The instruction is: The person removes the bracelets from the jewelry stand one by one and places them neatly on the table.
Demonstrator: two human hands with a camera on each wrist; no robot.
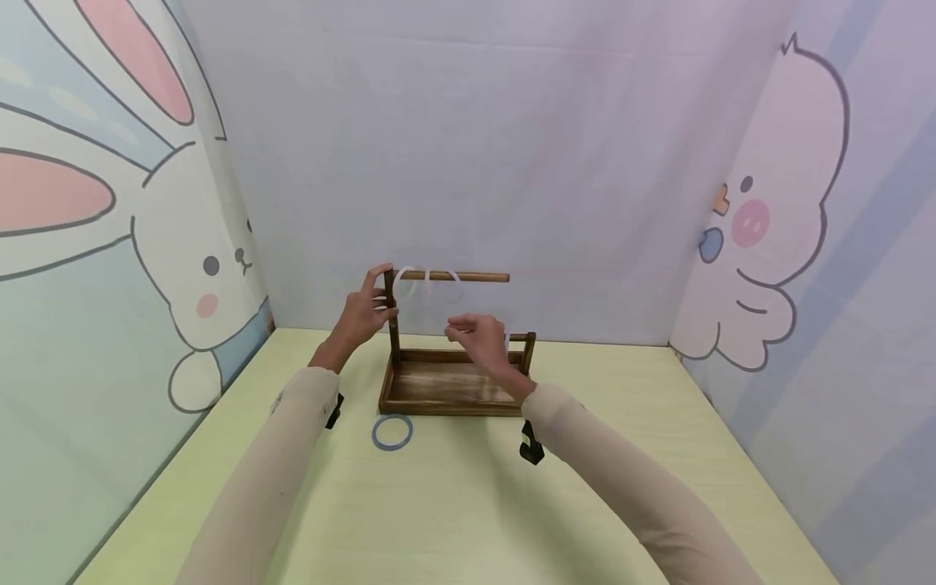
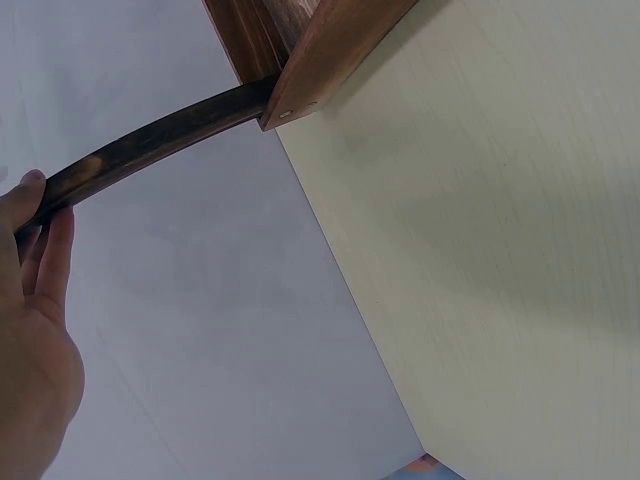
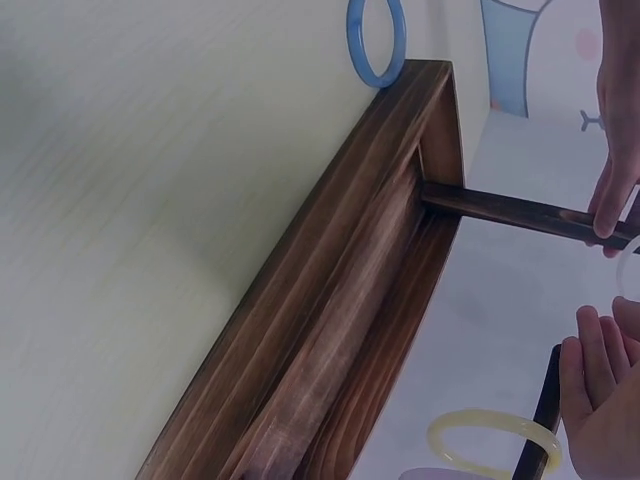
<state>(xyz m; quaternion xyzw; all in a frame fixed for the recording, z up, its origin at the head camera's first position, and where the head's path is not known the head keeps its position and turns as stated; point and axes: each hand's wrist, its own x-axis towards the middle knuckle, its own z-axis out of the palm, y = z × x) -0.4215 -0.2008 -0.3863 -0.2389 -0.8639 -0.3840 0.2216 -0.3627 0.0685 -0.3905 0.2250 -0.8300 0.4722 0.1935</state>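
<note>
A dark wooden stand [image 1: 395, 337] rises from a shallow wooden tray base. My left hand [image 1: 361, 313] grips the top of its upright post, thumb on one side and fingers on the other; the left wrist view shows this hold too. From the upper bar [image 1: 478, 277] hang whitish, partly see-through rings [image 1: 397, 283]. Just below and to the right of them is my right hand [image 1: 478, 340], its fingers loosely bent and nothing visible in them. In the right wrist view, a pale yellow ring [image 3: 470, 414] hangs round a lower bar [image 3: 550, 395], close to the right hand's fingers.
A blue ring [image 1: 391, 448] lies flat on the pale yellow table [image 1: 439, 504], in front of the tray's left corner. Behind the stand is a plain light wall [image 1: 585, 203]. Cartoon-printed walls stand at left and right.
</note>
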